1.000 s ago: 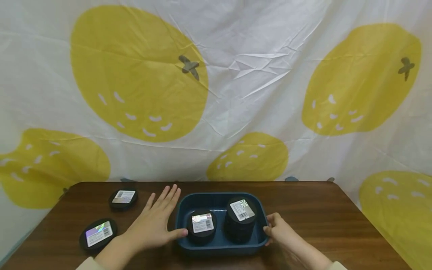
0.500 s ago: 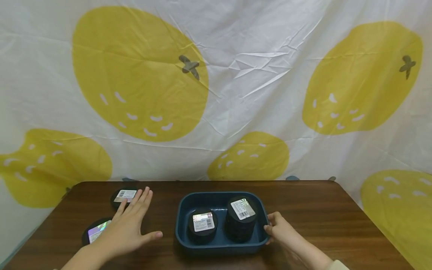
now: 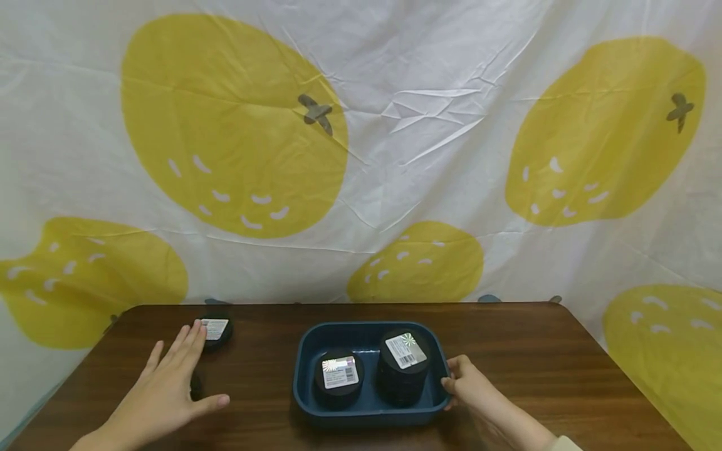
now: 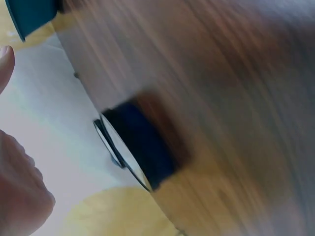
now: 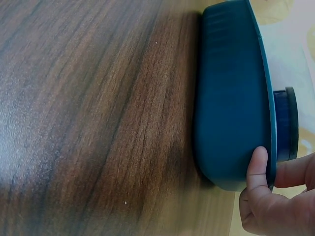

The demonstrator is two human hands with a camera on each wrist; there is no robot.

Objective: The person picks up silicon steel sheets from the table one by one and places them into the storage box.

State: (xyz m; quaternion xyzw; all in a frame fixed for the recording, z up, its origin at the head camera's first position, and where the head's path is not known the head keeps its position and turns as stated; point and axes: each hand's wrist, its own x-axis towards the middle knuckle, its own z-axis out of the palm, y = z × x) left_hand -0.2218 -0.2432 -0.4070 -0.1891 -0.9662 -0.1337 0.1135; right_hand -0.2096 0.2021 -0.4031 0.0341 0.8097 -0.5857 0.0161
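Observation:
In the head view my left hand (image 3: 158,394) is spread above the left part of the table and holds nothing. Beneath it a round black jar (image 3: 195,386) is almost wholly covered. Another black jar (image 3: 222,332) with a white label sits just past my fingertips. The left wrist view shows a dark jar (image 4: 140,142) on the wood, apart from the hand. My right hand (image 3: 472,385) pinches the right rim of a blue tray (image 3: 369,414), thumb and fingers on either side of its wall. Inside stand a low black jar (image 3: 338,379) at left and a taller black stack (image 3: 402,376) at right.
The brown wooden table (image 3: 541,357) extends on both sides of the tray. Behind its far edge hangs a white cloth (image 3: 412,156) printed with yellow fruit.
My left hand has moved left from beside the tray to above the near-left jar, fingers still spread. The right hand keeps its pinch on the tray, which has stayed put.

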